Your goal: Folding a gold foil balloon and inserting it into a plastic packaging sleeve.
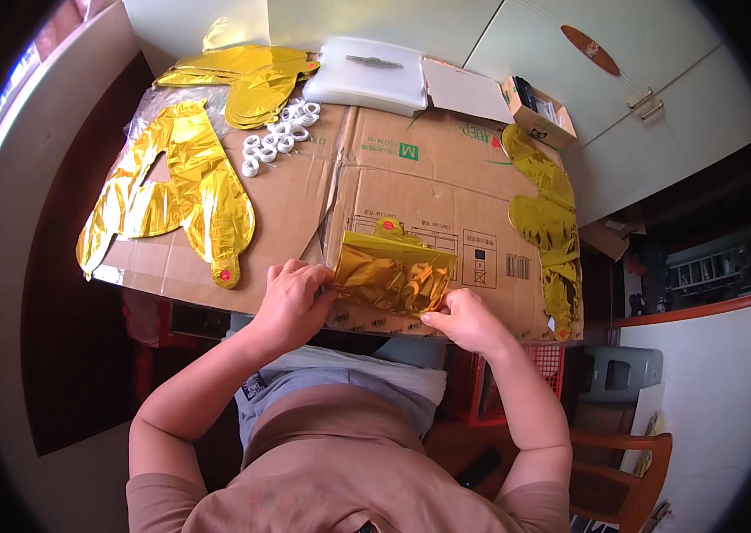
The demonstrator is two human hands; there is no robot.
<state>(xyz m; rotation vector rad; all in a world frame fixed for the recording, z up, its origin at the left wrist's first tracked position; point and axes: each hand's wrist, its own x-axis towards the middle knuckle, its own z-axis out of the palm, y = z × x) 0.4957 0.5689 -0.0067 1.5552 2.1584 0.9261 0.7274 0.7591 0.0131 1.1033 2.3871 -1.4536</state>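
Note:
A folded gold foil balloon (393, 271) lies near the front edge of a flattened cardboard sheet (411, 178). My left hand (294, 302) grips its left edge with fingers curled over the foil. My right hand (464, 320) pinches its lower right corner against the cardboard. The balloon is crinkled and folded into a rough rectangle, with a small tab sticking up at its top.
A flat gold letter-shaped balloon (171, 186) lies at the left, another gold balloon (549, 222) along the right edge. A stack of gold balloons (251, 75), white ribbon rolls (279, 135), a white plastic bag (367, 75) and a small open box (537, 111) sit at the back.

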